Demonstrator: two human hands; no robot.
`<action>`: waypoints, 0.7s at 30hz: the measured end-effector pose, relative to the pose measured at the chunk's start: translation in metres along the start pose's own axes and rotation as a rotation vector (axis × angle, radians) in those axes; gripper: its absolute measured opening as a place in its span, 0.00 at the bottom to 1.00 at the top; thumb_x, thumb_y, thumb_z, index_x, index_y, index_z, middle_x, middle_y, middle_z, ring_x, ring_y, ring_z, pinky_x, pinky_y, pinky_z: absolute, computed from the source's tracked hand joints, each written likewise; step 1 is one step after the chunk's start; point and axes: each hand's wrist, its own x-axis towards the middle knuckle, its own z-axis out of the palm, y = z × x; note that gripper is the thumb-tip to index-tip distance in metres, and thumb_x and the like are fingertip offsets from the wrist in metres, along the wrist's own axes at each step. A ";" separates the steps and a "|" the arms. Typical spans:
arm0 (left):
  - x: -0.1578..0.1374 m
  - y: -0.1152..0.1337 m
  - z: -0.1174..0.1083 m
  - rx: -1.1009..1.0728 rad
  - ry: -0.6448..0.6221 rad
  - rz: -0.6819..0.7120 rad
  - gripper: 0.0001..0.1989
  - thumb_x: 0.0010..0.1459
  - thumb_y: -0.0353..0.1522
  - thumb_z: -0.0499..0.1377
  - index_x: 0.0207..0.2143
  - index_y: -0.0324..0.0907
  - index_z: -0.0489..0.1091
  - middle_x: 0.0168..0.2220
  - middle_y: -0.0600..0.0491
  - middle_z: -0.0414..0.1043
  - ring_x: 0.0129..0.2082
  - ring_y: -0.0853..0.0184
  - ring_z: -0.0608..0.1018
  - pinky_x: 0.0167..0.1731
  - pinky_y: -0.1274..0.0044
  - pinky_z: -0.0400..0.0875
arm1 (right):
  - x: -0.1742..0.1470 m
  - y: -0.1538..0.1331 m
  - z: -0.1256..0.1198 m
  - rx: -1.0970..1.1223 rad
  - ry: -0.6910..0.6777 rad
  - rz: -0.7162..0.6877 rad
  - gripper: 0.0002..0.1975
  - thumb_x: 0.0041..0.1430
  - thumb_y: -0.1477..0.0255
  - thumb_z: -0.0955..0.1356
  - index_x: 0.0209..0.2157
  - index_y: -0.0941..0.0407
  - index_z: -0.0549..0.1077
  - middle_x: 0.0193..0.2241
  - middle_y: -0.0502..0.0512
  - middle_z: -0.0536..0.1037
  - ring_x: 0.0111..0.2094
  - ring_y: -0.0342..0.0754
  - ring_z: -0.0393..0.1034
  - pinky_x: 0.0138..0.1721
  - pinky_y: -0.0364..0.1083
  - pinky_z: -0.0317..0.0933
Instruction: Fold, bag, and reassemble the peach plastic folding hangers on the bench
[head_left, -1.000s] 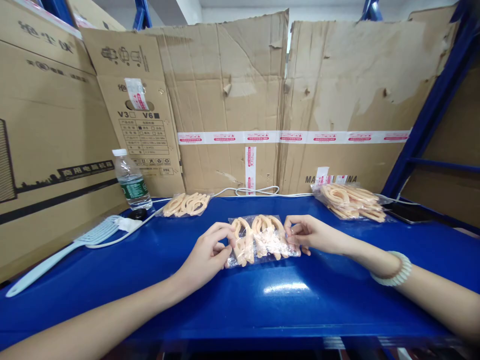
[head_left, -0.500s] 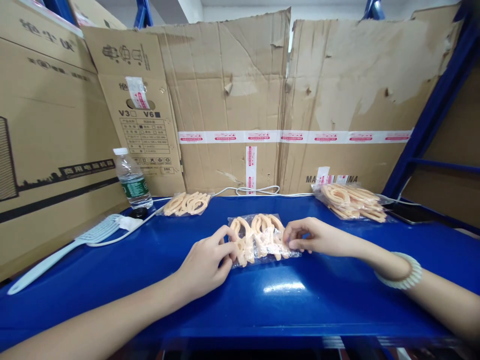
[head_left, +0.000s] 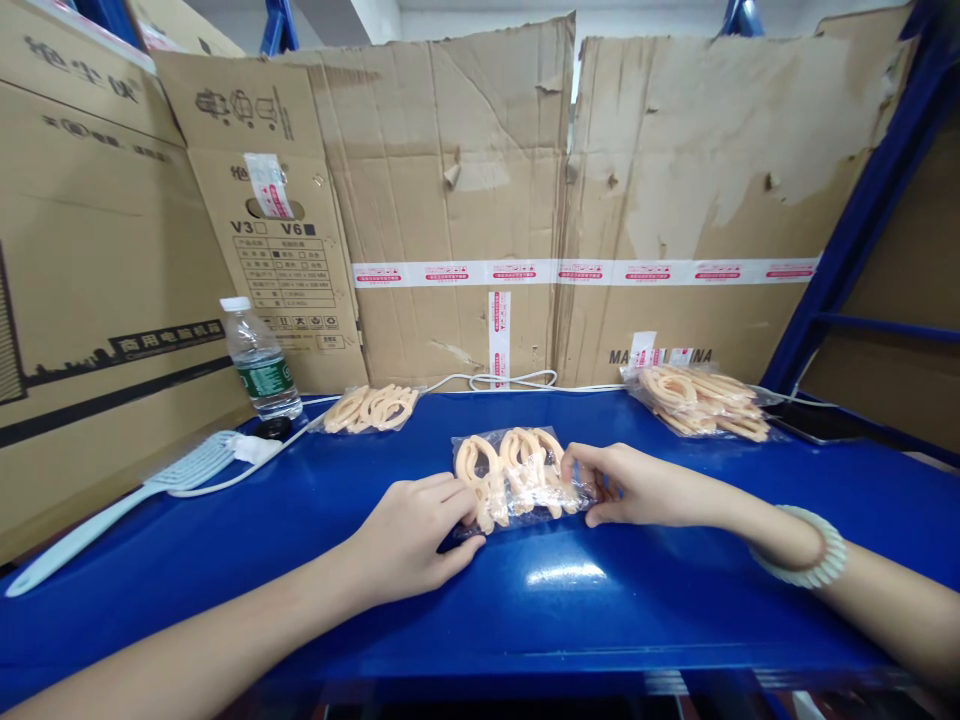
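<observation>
A clear plastic bag of peach-coloured loops (head_left: 525,460) lies flat on the blue table in front of me. At its lower left corner is my left hand (head_left: 420,530), fingers curled over the edge and the thumb just below. My right hand (head_left: 615,482) grips the bag's right edge, index finger on top and thumb near the lower corner. A similar bag of loops (head_left: 371,408) lies farther back on the left. Toward the back right rests a fuller bag of loops (head_left: 697,402).
A water bottle (head_left: 261,362) stands at the back left beside a black cap (head_left: 273,429). In front lies a light blue hairbrush (head_left: 161,480). A white cable (head_left: 517,380) runs along the cardboard wall (head_left: 450,200). A dark phone (head_left: 814,422) lies at the right.
My left hand has shifted down to the bag's lower left corner, its thumb now lower. The right hand's index finger has moved up and left over the edge, its thumb lower.
</observation>
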 end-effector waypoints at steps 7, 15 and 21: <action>-0.001 -0.003 -0.001 0.033 -0.027 0.036 0.03 0.59 0.30 0.55 0.32 0.43 0.63 0.30 0.55 0.70 0.30 0.66 0.73 0.28 0.76 0.59 | -0.001 0.000 -0.001 -0.013 -0.009 0.009 0.15 0.51 0.76 0.74 0.37 0.54 0.66 0.26 0.47 0.73 0.29 0.48 0.70 0.28 0.42 0.58; 0.001 -0.005 -0.002 0.033 -0.002 0.062 0.04 0.57 0.26 0.53 0.32 0.43 0.64 0.29 0.55 0.71 0.29 0.67 0.73 0.27 0.77 0.59 | 0.000 0.003 -0.001 -0.057 0.027 -0.046 0.15 0.51 0.76 0.75 0.38 0.55 0.68 0.25 0.45 0.72 0.26 0.45 0.68 0.26 0.41 0.55; 0.001 -0.003 -0.004 0.081 0.014 0.092 0.07 0.59 0.25 0.50 0.30 0.42 0.64 0.27 0.55 0.70 0.27 0.67 0.71 0.26 0.76 0.58 | -0.001 0.007 -0.002 -0.117 0.032 -0.081 0.15 0.50 0.80 0.73 0.39 0.55 0.69 0.24 0.45 0.69 0.24 0.43 0.64 0.24 0.41 0.53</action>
